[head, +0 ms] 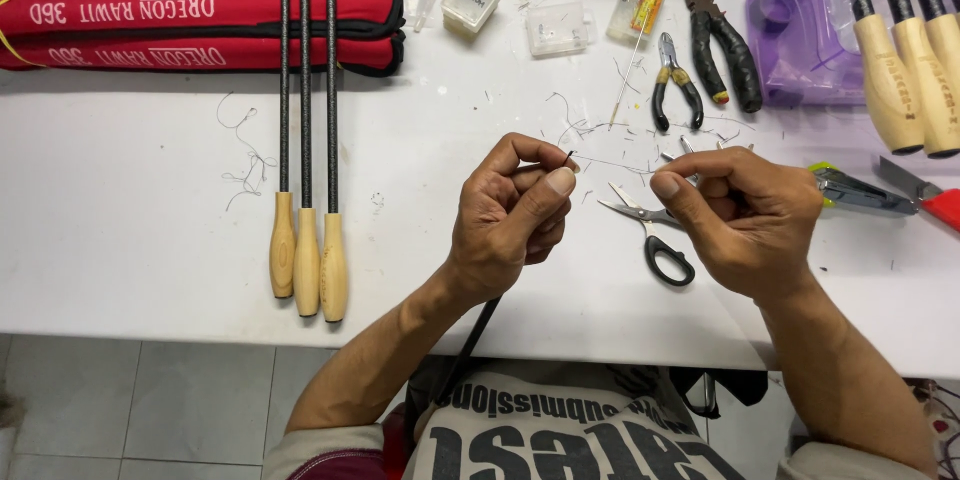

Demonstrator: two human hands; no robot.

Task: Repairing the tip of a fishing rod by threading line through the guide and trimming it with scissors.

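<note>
Seen from above, a person works at a white desk. The left hand is closed, thumb and forefinger pinching the tip of a thin dark rod that runs down toward the lap. The right hand is closed too, pinching a fine thread stretched between both hands, just above the desk. Small scissors lie beneath the thread, pliers beyond, and three wooden-handled rods to the left. The thread looks slack-prone: it could slip from the rod tip, or snag on the scissors below.
</note>
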